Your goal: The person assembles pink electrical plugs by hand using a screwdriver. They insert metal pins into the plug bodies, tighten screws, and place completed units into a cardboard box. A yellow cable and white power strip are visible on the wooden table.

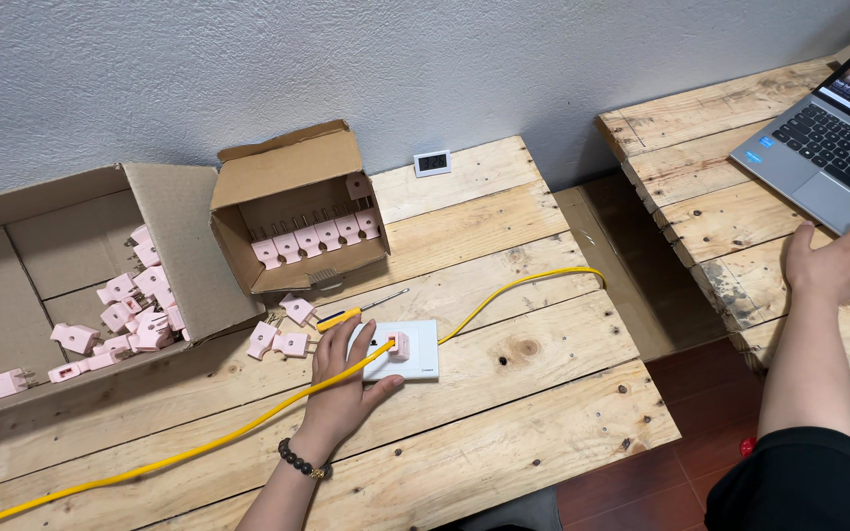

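Note:
My left hand [338,379] lies flat on the left end of a white socket plate [415,359] on the pallet-wood table [504,413], fingers spread and the thumb along the plate's near edge. A pink plug [400,344] sits in the plate. Its yellow cable [199,447] crosses my hand and runs off to the lower left. My right hand [838,264] rests open on the palm rest of a grey laptop [843,147] on a second wooden table at the right.
A yellow-handled screwdriver [341,318] and loose pink plugs [282,339] lie just beyond my left hand. A small cardboard box [297,211] holds a row of plugs; a large box [71,265] holds several more. A small white digital display [432,162] stands by the wall.

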